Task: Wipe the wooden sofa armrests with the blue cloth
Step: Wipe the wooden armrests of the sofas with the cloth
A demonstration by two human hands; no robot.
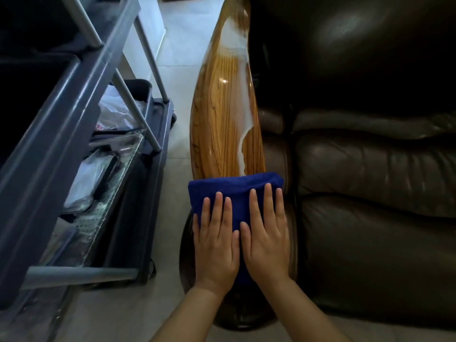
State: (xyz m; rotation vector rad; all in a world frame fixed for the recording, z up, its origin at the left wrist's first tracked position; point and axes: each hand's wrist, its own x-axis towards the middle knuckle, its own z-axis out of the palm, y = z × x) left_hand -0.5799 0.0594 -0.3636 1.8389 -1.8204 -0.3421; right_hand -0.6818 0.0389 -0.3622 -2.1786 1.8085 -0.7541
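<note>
Blue cloth [237,191]: deep royal blue, napped like microfibre, folded to a thick pad with a rolled far edge. It lies across the near end of the wooden armrest [225,114], covering it from side to side.

Left hand [216,245] and right hand [266,238]: both flat on the cloth, side by side and touching, fingers straight and slightly spread, palms pressing down. Neither hand curls round anything.

Armrest: long, tapering plank, honey-coloured with strong dark grain, glossy finish. Pale patches of glare run along its right edge and far end. Its near end, under and below the hands, looks darker and rounded.

Sofa [370,169]: dark brown leather, padded in creased horizontal rolls, directly right of the armrest and touching it.

Left side: grey cart [49,134] with metal uprights and tiered trays; the lower tray holds clear plastic packets [93,174] and a white bag [113,109]. A strip of pale floor tile [172,70] separates cart and armrest.
</note>
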